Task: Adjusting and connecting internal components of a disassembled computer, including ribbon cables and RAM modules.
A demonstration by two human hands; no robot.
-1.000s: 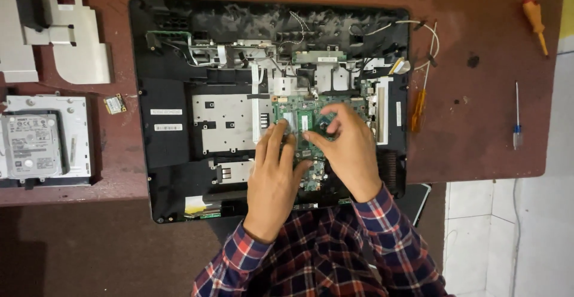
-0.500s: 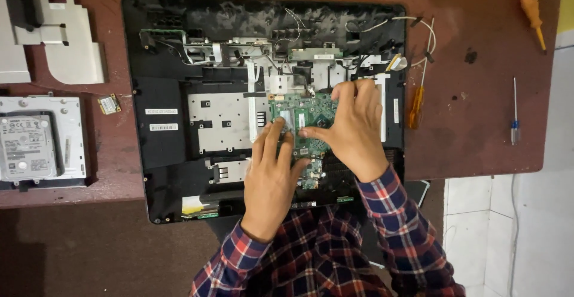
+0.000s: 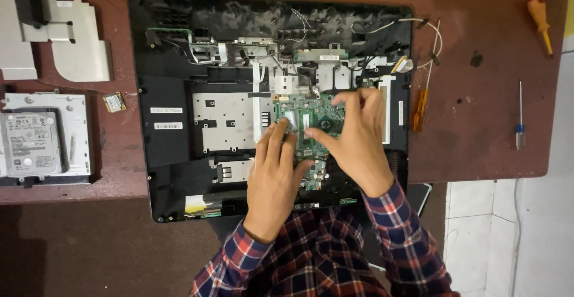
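An opened black all-in-one computer chassis (image 3: 167, 147) lies flat on a reddish-brown table (image 3: 478, 123). A green circuit board (image 3: 317, 115) sits in its middle right. My left hand (image 3: 276, 174) lies flat on the board's lower left part, fingers pointing away from me. My right hand (image 3: 359, 138) hovers over the board's right side, thumb and fingers curled towards the board's edge. Whether the fingers pinch anything is hidden. Both sleeves are red and blue plaid.
A hard drive in a metal bracket (image 3: 36, 141) and grey metal covers (image 3: 66, 40) lie at the left. A small card (image 3: 113, 101) sits beside the chassis. Screwdrivers lie right: an amber one (image 3: 421, 109), a thin blue one (image 3: 519, 118), an orange one (image 3: 540, 19).
My right hand has lifted and shifted right, away from the left hand, with its fingers spreading over the board's right side. My left hand has stayed flat on the board.
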